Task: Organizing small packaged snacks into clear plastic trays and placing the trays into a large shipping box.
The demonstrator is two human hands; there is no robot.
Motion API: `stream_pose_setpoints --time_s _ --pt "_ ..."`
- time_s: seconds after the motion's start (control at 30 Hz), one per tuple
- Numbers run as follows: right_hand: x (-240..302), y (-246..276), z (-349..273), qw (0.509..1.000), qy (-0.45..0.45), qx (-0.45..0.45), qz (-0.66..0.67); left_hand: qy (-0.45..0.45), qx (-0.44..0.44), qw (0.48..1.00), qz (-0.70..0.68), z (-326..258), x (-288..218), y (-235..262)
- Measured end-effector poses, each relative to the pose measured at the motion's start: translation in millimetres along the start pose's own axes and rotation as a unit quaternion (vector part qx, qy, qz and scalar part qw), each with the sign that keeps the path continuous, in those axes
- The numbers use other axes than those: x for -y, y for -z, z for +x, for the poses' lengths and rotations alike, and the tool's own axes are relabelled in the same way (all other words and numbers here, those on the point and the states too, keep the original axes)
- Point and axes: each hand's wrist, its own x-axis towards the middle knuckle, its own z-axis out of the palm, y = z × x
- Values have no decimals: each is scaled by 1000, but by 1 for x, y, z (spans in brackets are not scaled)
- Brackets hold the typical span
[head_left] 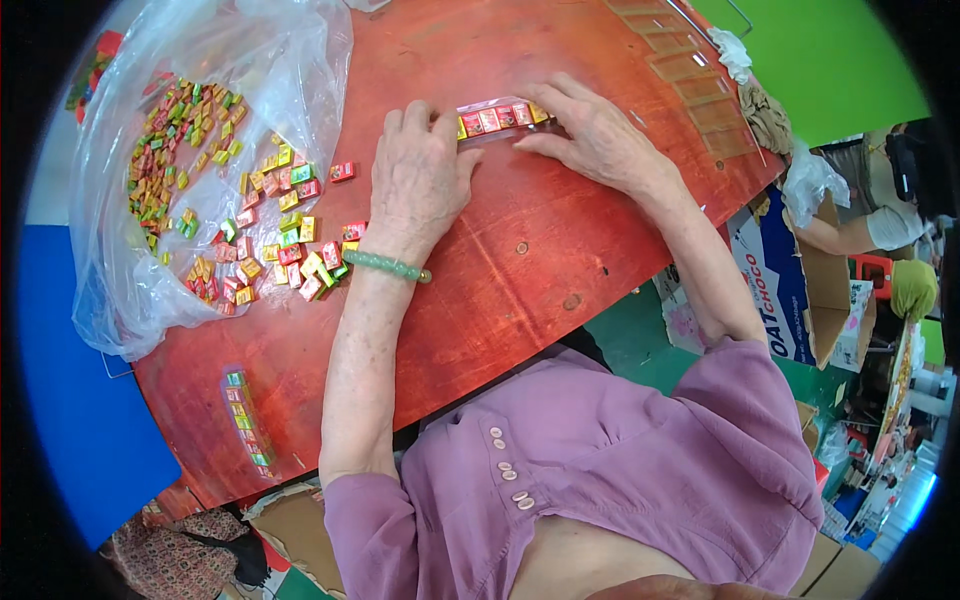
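A short row of small red and yellow box-shaped wrapped pieces lies in a narrow clear plastic sleeve on the red table. My left hand, with a green bead bracelet at the wrist, has its bent fingers at the row's left end; its fingertips are partly hidden. At the other end, the thumb and fingers of my right hand close around the sleeve. Loose red, yellow and green pieces are scattered left of my left wrist. Another filled strip lies by itself near the table's front left.
A large clear plastic bag spreads over the table's left side, with many more pieces on it. Several flat clear sleeves lie along the far right edge beside a crumpled cloth. Cardboard boxes stand right of the table; another person's arm shows beyond.
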Motion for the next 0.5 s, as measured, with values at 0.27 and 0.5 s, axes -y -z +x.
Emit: stream_pose_setpoints --time_s 0.27,0.5 --pt "-1 -10 -30 990 30 4 -135 -34 36 997 64 -17 1 -16" --pt "-3 -14 -30 989 30 4 -147 -38 -7 994 105 -9 8 -20"
